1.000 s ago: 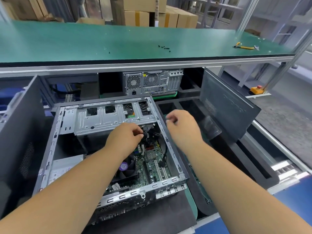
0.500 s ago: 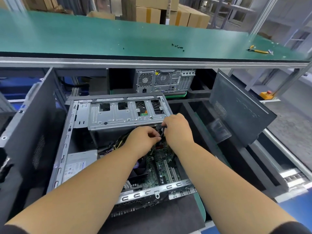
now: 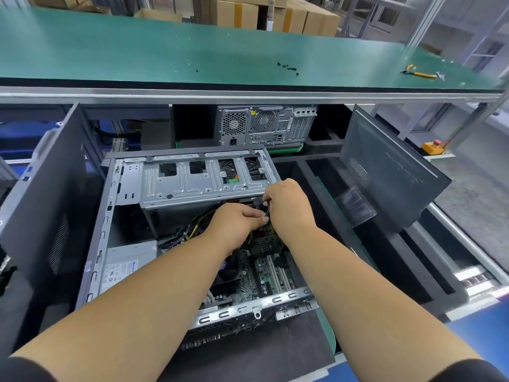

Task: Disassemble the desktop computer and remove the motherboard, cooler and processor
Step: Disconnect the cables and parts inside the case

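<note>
Your right hand (image 3: 289, 205), apart a second ago, is now joining your left hand (image 3: 237, 219), both pinching the black cable connector (image 3: 264, 206) under the drive cage's (image 3: 203, 183) right edge: cable disconnection is starting.

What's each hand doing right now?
Left hand: fingers curled, pinching the black cable.
Right hand: fingers curled round the same black cable.

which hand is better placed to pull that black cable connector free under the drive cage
Right, probably. The right hand already pinches the black connector just below the drive cage. The left hand grips the cables beside it, so it seems better suited to steadying them.
</note>
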Motion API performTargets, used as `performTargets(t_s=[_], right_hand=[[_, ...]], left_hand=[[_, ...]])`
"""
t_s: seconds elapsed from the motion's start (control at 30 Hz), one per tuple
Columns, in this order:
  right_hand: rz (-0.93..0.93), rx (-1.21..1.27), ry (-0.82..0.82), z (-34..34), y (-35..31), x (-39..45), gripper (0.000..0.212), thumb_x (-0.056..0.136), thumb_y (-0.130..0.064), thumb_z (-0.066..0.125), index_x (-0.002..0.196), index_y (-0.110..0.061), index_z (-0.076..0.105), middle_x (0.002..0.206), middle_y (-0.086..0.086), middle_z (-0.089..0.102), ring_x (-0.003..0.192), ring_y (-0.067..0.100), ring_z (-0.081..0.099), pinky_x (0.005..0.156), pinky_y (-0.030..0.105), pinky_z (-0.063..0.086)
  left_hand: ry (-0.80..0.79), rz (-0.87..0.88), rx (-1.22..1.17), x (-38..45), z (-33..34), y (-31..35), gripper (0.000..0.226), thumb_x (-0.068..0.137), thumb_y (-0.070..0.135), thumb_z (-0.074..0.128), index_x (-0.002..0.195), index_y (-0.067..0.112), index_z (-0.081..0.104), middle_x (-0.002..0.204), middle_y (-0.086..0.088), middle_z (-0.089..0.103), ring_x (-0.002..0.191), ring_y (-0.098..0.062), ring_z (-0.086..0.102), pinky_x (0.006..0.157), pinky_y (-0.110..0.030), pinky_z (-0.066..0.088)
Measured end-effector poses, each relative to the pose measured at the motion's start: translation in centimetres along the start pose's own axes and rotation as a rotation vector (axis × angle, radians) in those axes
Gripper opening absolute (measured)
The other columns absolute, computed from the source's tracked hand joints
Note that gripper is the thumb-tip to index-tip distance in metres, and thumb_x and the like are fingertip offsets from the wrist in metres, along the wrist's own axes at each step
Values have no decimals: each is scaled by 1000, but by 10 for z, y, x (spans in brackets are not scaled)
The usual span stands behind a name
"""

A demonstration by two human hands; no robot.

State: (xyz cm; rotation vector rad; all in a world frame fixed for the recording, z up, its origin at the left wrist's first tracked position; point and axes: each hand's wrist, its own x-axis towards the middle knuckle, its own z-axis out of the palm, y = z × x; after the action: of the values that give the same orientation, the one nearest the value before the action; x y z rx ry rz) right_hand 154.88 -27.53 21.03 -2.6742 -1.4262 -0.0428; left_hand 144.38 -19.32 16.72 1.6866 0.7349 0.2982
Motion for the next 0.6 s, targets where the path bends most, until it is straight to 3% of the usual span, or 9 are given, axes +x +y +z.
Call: performTargets(t_s=[0.17, 0.27, 0.43, 0.53, 0.6], right_hand=[[-2, -43, -109, -6, 0, 12, 23, 92, -12, 63, 113, -16, 69, 109, 3, 64, 111, 20, 48, 87, 28, 47], [-25, -85, -171, -9, 0, 17, 26, 92, -17, 64, 118, -18, 67, 114, 2, 64, 115, 19, 47, 92, 27, 46], [-32, -111, -130, -1, 3, 14, 23, 89, -14, 66, 111, -20, 68, 105, -1, 66, 108, 18, 48, 87, 26, 46], [-31, -129, -145, 1, 3, 21, 21, 90, -17, 67, 110, -21, 70, 102, -2, 66, 103, 18, 50, 84, 25, 45], [-9, -114, -242, -2, 1, 27, 25, 90, -20, 67, 115, -21, 68, 107, -1, 65, 96, 18, 50, 82, 24, 44]], left_hand=[[-29, -74, -160, 4, -2, -1, 10, 79, 22, 80, 79, 31, 75, 86, 18, 72, 85, 10, 59, 64, -3, 37], [-38, -87, -193, 5, -3, -1, 9, 78, 22, 81, 78, 30, 76, 84, 18, 72, 86, 11, 59, 64, -2, 37], [-48, -86, -195, 5, 2, -3, 8, 78, 21, 81, 81, 28, 77, 94, 10, 74, 97, 0, 61, 74, -12, 38], [-50, -91, -186, 7, 1, -4, 10, 77, 21, 81, 81, 29, 77, 92, 12, 73, 94, 3, 60, 72, -9, 37], [-58, -88, -171, 8, 0, -4, 10, 77, 22, 81, 79, 31, 76, 88, 16, 73, 91, 7, 60, 72, -8, 37]])
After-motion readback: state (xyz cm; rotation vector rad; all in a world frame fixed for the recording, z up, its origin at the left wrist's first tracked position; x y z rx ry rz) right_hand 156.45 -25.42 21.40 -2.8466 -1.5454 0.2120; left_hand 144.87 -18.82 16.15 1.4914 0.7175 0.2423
